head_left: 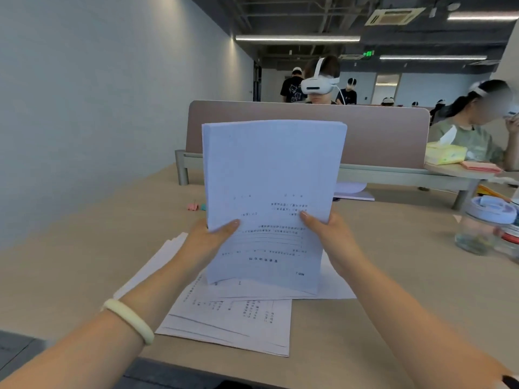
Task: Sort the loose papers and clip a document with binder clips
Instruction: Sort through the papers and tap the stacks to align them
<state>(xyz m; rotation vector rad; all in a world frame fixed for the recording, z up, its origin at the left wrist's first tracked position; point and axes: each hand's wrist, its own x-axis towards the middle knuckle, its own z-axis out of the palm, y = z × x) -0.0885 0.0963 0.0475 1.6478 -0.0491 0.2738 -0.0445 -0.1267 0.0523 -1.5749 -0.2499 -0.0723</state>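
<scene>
I hold a thick stack of printed papers upright above the desk, its print upside down to me. My left hand grips the stack's lower left edge, thumb on the front. My right hand grips its lower right edge the same way. Under the stack, more loose printed sheets lie fanned and askew on the tan desk. Small pink and teal binder clips lie on the desk to the left of the stack, partly hidden behind it.
A brown divider panel runs across the desk's far side, with a person in a white headset behind it. At the right stand a clear lidded jar, a yellow tissue pack and a pink folder. Another person sits at far right.
</scene>
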